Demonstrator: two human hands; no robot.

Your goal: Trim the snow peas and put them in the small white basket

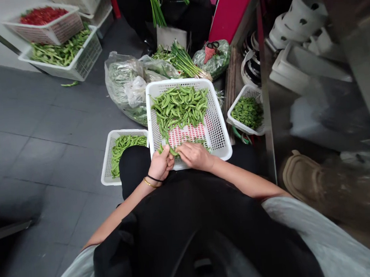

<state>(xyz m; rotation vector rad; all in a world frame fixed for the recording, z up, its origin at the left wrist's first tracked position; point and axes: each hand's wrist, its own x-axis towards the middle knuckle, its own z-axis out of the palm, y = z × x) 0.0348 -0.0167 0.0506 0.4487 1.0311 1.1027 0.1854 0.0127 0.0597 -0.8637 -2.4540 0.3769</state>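
A white perforated basket [221, 129] rests on my lap with a heap of green pea pods [182, 104] toward its far side. Over its near edge my left hand [162, 163] is closed on pea pods, their green ends showing above the thumb and between the hands. My right hand [194, 155] pinches the tip of a pea pod [172, 151] that stretches across from the left hand. Small green scraps [201, 141] lie on the basket floor just beyond the right hand. A second white basket [106, 172], on the floor at my left, holds more pods [126, 145].
Bagged greens [123, 83] and scallions [188, 63] lie beyond the lap basket. Red scissors [210, 52] sit on another bag. A small basket of leafy greens [247, 112] stands right, beside a metal-edged shelf [265, 85]. Stacked vegetable baskets [85, 56] stand far left. Another person sits opposite.
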